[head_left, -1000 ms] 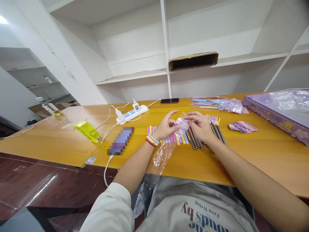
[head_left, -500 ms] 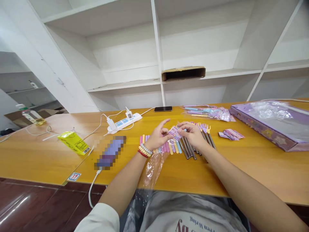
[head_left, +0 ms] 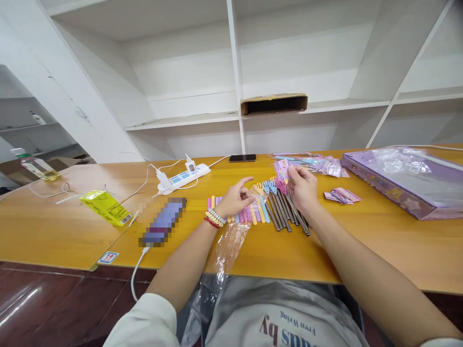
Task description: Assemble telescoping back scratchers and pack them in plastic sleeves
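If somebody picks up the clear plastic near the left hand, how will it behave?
The plastic is probably floppy, since it wrinkles and droops over the edge of the table. Being see-through and apparently thin, it is likely light. Its glossy shine suggests it may slip.

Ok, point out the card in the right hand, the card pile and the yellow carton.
Held card (head_left: 280, 169): head view, on its printed face.
Card pile (head_left: 343, 195): head view, on the middle cards.
Yellow carton (head_left: 105, 208): head view, mid long side.
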The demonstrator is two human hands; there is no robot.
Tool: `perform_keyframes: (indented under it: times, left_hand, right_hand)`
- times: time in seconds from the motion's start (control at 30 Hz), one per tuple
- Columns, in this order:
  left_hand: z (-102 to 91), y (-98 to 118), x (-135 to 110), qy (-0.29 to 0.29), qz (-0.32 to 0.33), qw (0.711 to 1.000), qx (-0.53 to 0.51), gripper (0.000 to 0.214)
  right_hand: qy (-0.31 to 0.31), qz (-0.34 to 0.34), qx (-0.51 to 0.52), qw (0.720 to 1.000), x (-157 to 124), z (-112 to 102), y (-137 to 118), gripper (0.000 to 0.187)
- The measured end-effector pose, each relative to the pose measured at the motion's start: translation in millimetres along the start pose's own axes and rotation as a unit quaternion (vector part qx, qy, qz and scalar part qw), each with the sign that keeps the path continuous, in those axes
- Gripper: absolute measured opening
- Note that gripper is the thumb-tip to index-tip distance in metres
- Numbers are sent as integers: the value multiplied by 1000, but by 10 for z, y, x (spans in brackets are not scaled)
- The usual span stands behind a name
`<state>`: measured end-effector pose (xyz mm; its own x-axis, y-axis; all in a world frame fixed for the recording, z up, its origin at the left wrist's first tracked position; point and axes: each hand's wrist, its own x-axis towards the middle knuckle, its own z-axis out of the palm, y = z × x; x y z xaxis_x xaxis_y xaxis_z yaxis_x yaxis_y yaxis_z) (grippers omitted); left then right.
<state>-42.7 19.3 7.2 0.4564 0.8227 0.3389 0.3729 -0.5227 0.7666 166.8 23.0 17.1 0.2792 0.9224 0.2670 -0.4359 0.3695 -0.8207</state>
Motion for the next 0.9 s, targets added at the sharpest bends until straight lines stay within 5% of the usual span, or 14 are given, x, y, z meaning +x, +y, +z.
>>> perform_keyframes:
  times: [0.23, 0.47, 0.7, 0.83, 0.9]
  left_hand:
    - [44, -24, 16, 37, 27, 999, 3, 33]
    - [50, -6, 5, 75, 52, 993, -72, 31]
    - [10, 69, -6, 52, 82, 995, 27, 27]
    - [20, 65, 22, 82, 76, 992, 60, 17]
    - [29, 45, 44, 111, 64, 989, 72, 16]
  right_hand:
    - [-176, 88, -23, 980, -229, 127, 46, 31]
    - [-271, 68, -4, 960, -272, 82, 26, 24]
    - [-132, -57, -125, 982, -166, 54, 57, 15]
    - [-61, -198, -222, 953, 228, -199, -248, 35]
    - [-17, -243, -283, 928, 442, -442, -442, 30]
